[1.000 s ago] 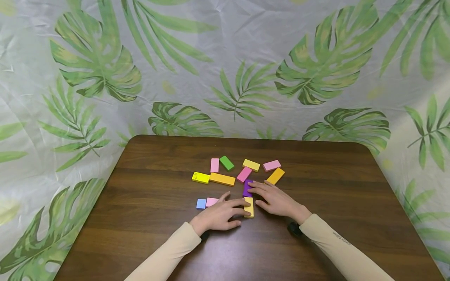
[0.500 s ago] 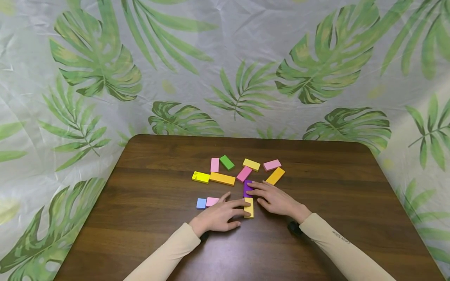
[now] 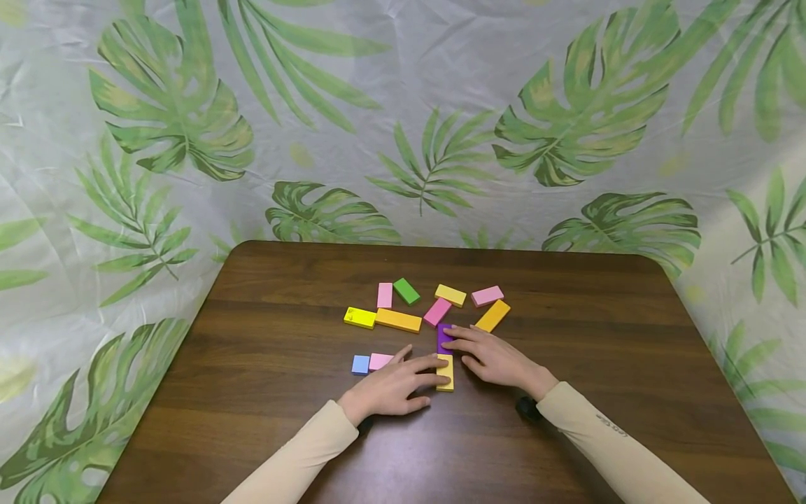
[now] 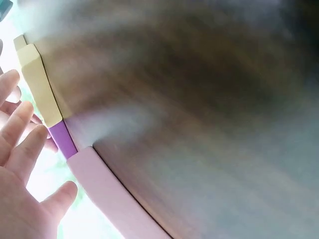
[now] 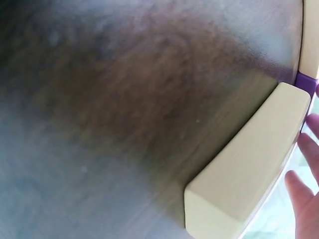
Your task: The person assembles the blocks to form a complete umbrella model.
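A pale yellow block point(image 3: 445, 372) lies flat on the table, its long side pointing away from me. Fingertips of my left hand point(image 3: 393, 386) rest on its top. End to end beyond it sits a purple block point(image 3: 444, 339), which the fingers of my right hand point(image 3: 497, 355) touch from the right. Under my left hand a pink block point(image 3: 381, 362) is partly hidden, and a small blue block point(image 3: 361, 365) adjoins its left end. The left wrist view shows loosely spread fingers beside the yellow block point(image 4: 42, 87). At the right wrist view's edge, fingers appear near the purple block point(image 5: 305, 83).
Farther back lie a bright yellow block point(image 3: 359, 318), a long orange block point(image 3: 399, 320), a green block point(image 3: 406, 292), a magenta block point(image 3: 437, 312) and an orange block point(image 3: 493, 316), among several others. A leaf-patterned cloth point(image 3: 441, 84) hangs behind the wooden table point(image 3: 283, 280).
The purple block has shifted very slightly right and toward me, in line with the pale yellow one. My right hand moved a little the same way; my left hand stays nearly still.
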